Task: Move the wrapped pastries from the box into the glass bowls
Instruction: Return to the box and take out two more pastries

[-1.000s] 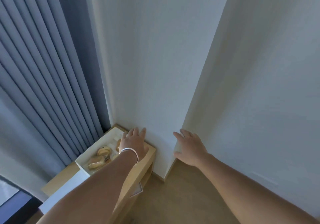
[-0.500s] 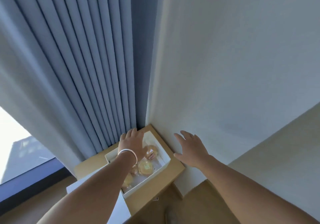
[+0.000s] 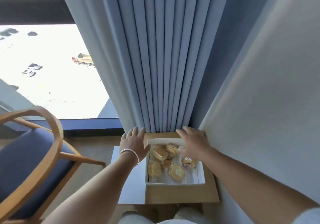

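A white open box (image 3: 200, 177) sits on a small wooden side table (image 3: 180, 195) in the corner. Several round yellow pastries in clear wrappers (image 3: 175, 171) lie inside it. My left hand (image 3: 134, 143), with a silver bracelet at the wrist, hovers flat with spread fingers over the box's left edge. My right hand (image 3: 192, 143) is spread above the box's far right part, fingers apart, holding nothing. No glass bowl is in view.
The white box lid (image 3: 131, 182) lies flat to the left of the box. Blue curtains (image 3: 166, 59) hang right behind the table, a white wall (image 3: 268, 102) bounds the right. A wooden chair with a blue seat (image 3: 29, 161) stands at the left before a window.
The view has swung left, from the wall corner to the curtains, window and chair. The box now lies straight below me, with both open hands over it.
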`<control>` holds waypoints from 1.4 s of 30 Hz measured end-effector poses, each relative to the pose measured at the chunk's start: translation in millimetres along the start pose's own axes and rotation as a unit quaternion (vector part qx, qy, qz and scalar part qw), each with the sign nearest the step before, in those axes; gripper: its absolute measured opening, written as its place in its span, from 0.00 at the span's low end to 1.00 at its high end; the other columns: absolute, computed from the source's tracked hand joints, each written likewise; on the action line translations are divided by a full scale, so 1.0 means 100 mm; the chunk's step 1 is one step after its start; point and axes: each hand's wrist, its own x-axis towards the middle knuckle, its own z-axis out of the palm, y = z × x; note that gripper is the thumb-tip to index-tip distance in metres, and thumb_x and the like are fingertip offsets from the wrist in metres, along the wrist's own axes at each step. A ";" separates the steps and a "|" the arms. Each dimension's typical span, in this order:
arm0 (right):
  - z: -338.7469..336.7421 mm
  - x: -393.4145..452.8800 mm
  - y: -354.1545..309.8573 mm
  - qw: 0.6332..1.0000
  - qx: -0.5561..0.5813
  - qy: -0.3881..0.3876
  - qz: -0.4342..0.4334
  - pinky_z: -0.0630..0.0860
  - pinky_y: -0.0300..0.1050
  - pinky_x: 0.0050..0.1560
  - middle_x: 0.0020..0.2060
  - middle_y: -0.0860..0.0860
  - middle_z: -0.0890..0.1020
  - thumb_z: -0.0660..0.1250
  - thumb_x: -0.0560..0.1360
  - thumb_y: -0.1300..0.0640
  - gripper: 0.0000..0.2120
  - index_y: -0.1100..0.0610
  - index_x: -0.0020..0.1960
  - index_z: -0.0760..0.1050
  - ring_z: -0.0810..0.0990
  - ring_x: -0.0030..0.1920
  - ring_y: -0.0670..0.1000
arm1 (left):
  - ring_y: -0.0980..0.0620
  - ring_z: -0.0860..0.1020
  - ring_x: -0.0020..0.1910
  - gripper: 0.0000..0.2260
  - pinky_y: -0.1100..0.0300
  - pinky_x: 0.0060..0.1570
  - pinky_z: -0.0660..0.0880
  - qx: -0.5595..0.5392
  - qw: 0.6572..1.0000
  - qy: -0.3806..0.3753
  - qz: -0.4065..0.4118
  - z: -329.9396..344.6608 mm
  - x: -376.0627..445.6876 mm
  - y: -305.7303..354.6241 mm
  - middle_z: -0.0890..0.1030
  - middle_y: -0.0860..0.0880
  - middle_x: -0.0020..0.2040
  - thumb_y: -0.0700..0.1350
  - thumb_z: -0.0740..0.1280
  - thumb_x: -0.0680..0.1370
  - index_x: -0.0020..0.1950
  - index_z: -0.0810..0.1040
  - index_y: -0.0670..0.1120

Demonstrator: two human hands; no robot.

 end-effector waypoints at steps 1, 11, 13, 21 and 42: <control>0.03 0.05 -0.02 1.000 -0.001 -0.009 -0.012 0.56 0.57 0.72 0.77 0.54 0.58 0.63 0.76 0.41 0.36 0.50 0.79 0.53 0.58 0.75 0.56 | 0.46 0.59 0.75 0.33 0.50 0.72 0.57 -0.001 1.000 -0.003 -0.014 0.04 -0.04 -0.01 0.61 0.46 0.76 0.63 0.58 0.78 0.78 0.52 0.52; 0.70 0.21 -0.02 0.993 0.019 -0.107 -0.045 0.54 0.55 0.75 0.77 0.54 0.59 0.65 0.74 0.41 0.39 0.51 0.79 0.52 0.57 0.75 0.56 | 0.45 0.57 0.76 0.34 0.47 0.73 0.57 0.010 0.991 -0.137 0.000 0.70 -0.12 0.13 0.60 0.47 0.77 0.62 0.58 0.79 0.78 0.50 0.50; 0.89 0.22 0.01 0.990 0.031 -0.135 -0.033 0.54 0.56 0.75 0.77 0.55 0.58 0.64 0.74 0.40 0.39 0.51 0.79 0.53 0.57 0.76 0.57 | 0.46 0.59 0.75 0.33 0.48 0.73 0.57 0.008 0.988 -0.154 0.023 0.87 -0.06 0.22 0.63 0.47 0.75 0.61 0.58 0.78 0.78 0.52 0.49; 1.77 0.31 0.06 0.975 0.086 -0.203 0.012 0.62 0.56 0.72 0.77 0.54 0.57 0.68 0.73 0.43 0.39 0.48 0.78 0.53 0.59 0.75 0.60 | 0.45 0.66 0.69 0.24 0.52 0.69 0.60 0.037 0.970 -0.227 0.076 1.70 0.16 0.50 0.72 0.47 0.67 0.56 0.62 0.78 0.71 0.65 0.48; 2.31 0.62 -0.12 0.985 0.000 -0.170 0.031 0.66 0.57 0.66 0.78 0.59 0.51 0.72 0.73 0.57 0.36 0.46 0.73 0.56 0.64 0.71 0.63 | 0.41 0.67 0.64 0.20 0.44 0.65 0.61 0.097 0.969 -0.216 0.068 2.14 0.35 0.60 0.69 0.42 0.65 0.45 0.59 0.80 0.72 0.61 0.45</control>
